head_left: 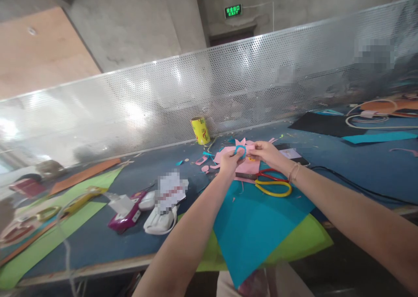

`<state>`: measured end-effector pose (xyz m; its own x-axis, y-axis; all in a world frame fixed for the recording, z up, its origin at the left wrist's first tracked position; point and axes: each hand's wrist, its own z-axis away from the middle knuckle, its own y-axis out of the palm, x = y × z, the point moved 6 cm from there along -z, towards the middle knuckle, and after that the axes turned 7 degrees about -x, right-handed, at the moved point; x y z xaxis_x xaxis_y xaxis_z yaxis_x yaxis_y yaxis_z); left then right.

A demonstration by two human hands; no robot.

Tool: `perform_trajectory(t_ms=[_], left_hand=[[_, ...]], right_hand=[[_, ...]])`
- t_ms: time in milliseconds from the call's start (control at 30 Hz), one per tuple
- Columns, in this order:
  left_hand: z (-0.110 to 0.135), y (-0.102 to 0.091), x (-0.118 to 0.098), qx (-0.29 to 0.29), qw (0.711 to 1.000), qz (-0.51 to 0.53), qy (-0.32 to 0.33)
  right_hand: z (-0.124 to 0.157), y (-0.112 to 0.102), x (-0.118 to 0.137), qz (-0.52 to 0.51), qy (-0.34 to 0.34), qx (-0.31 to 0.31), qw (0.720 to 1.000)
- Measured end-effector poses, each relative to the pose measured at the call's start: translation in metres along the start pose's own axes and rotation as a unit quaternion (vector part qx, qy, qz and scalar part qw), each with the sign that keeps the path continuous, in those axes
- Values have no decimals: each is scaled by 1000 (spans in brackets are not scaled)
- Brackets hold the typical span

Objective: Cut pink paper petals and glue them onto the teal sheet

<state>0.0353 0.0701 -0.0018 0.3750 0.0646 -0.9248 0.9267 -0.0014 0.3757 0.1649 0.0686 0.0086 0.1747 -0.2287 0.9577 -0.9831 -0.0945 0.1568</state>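
My left hand (pixel 229 163) is closed, its thumb and fingers pinching a small blue ring-shaped piece (pixel 241 147) with pink showing inside it. Just to the right, my right hand (pixel 267 153) pinches the edge of a small pink piece (pixel 250 149) beside the ring. Whether the two pieces are joined I cannot tell. Pink scraps (pixel 224 152) lie around and beneath the hands. Below my right wrist rest scissors with one red and one yellow handle (pixel 277 189). A large blue sheet (pixel 257 223) spreads under my forearms and hangs over the table's front edge.
A green sheet (pixel 300 242) lies under the blue one. At left are a purple power strip (pixel 127 216) with white plugs, and long green (pixel 75 214) and orange strips. A yellow tape roll (pixel 200 130) stands by the perforated metal screen (pixel 156 101). A black cable (pixel 352 181) runs right.
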Motion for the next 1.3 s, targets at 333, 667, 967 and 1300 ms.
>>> perform_trajectory(t_ms=[333, 667, 967, 1300], left_hand=[[-1, -1, -7, -12, 996, -63, 64], [-5, -3, -7, -16, 990, -90, 111], [-6, -2, -4, 1, 987, -114, 110], [-3, -5, -24, -36, 936, -258, 237]], right_hand=[[-2, 2, -1, 4, 7, 37, 999], [3, 5, 6, 33, -6, -4, 999], [2, 2, 4, 55, -28, -13, 998], [5, 5, 19, 218, -151, 24, 964]])
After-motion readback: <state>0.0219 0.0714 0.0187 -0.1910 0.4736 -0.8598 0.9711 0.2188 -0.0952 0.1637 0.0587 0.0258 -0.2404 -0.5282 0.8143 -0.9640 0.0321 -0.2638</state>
